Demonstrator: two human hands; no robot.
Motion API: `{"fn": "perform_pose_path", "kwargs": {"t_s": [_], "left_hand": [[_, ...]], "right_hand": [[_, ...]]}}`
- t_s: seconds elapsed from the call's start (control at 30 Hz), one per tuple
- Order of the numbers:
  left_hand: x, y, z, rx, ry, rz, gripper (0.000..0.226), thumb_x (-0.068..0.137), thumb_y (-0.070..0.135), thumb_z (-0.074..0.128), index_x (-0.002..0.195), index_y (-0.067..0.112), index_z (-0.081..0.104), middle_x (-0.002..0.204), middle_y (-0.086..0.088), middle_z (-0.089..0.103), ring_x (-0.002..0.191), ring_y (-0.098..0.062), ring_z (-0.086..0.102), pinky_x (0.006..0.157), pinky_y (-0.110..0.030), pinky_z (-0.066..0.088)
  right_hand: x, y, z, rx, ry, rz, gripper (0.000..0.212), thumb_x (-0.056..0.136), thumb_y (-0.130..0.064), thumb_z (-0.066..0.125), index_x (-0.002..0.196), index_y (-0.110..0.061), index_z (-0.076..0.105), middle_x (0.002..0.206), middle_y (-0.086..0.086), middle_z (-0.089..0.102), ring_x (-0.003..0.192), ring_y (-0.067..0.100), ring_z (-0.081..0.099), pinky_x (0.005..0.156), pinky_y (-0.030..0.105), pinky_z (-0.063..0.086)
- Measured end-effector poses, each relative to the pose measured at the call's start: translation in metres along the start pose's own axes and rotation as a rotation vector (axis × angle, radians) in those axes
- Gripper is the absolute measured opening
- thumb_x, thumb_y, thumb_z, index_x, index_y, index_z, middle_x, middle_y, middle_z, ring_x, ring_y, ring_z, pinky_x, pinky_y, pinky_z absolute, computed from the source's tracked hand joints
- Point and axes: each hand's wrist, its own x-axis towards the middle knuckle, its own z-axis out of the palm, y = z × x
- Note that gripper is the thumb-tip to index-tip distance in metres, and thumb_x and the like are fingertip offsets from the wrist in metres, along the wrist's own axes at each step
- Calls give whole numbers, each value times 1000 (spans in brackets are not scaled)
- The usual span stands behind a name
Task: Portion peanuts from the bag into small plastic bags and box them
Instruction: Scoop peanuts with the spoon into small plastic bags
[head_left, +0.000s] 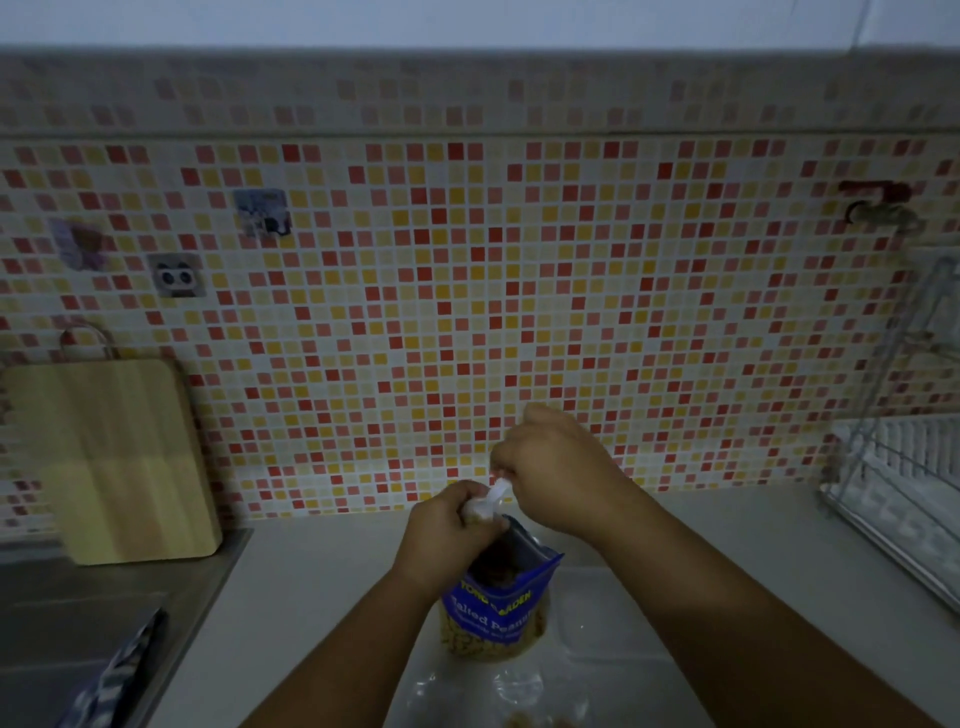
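Closest to the camera, in front of the peanut bag, loose clear plastic lies on the pale counter with a few peanuts showing at the frame's bottom edge. The peanut bag stands upright, its mouth open. Directly above that mouth both hands share one small plastic bag. The left hand, the nearer to the peanut bag, curls round its filled lower part. The right hand, higher and to the right, pinches the bag's white twisted neck. The small bag's long axis thus runs up and rightward from one hand to the other, so closing it looks like the step in hand. Left of the peanut bag are a steel sink and a wooden cutting board. A wire rack stands far right. Mosaic tiles rise behind in dim light.
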Motion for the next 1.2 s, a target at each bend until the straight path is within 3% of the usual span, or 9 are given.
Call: {"fn": "perform_pose_path", "kwargs": {"t_s": [0.13,0.27,0.37,0.5,0.67,0.8,0.87,1.0,1.2], "left_hand": [[0,2,-3,-231,74,-70,18,78,25,74,90,30,61,87,10,68,84,-7,63,71,-19,52],[-1,-2,-9,-457,111,-165,24,79,18,73,100,23,64,98,2,69,91,-10,64,75,-22,52],[-5,-6,-12,-651,140,-222,26,80,14,71,106,16,64,101,-7,69,92,-19,66,75,-26,53],[-16,2,-16,-784,165,-192,15,84,7,64,93,19,64,91,0,68,84,-11,64,67,-18,53],[-31,5,-22,-789,132,-153,17,85,3,63,97,16,63,92,2,69,78,-2,68,63,-14,54],[-47,5,-24,-790,112,-158,18,83,3,65,95,15,63,86,0,68,69,1,68,59,-14,53],[-56,5,-21,-787,82,-182,20,81,6,68,97,16,63,87,-1,70,75,-4,70,61,-16,54],[-74,6,-12,-808,0,-216,22,77,7,72,97,13,64,90,-5,74,84,-18,71,65,-23,55],[-95,-2,-1,-847,-127,-253,34,72,10,75,104,12,63,93,-4,74,85,-15,70,69,-22,56]], "right_hand": [[-6,1,-7,-158,328,-150,22,65,-14,50,66,-22,70,61,-8,62,66,16,53,67,25,30],[-14,12,-7,-174,358,63,18,58,-11,58,69,-16,71,61,-3,64,64,19,54,63,27,30],[-22,8,16,-90,202,247,23,59,-18,50,64,-13,72,59,0,65,66,21,56,61,27,34],[-35,-13,54,-15,-261,298,25,84,-19,52,104,-12,66,105,8,66,109,24,50,89,29,34],[-43,-29,72,1,-273,343,27,93,-24,49,115,-18,62,111,4,64,113,25,47,93,32,37],[-49,-45,55,680,-101,450,28,81,-35,67,108,-26,66,105,-7,67,102,12,56,85,26,46],[-58,-62,42,1011,-115,475,33,75,-28,75,106,-22,65,100,-8,68,88,-3,59,73,8,45],[-78,-80,50,1059,-28,571,20,79,-21,72,97,-25,63,81,-15,64,74,-5,58,65,8,44],[-106,-80,71,1265,-3,708,8,85,-15,66,78,-19,66,81,6,71,77,15,66,78,29,53]]}}
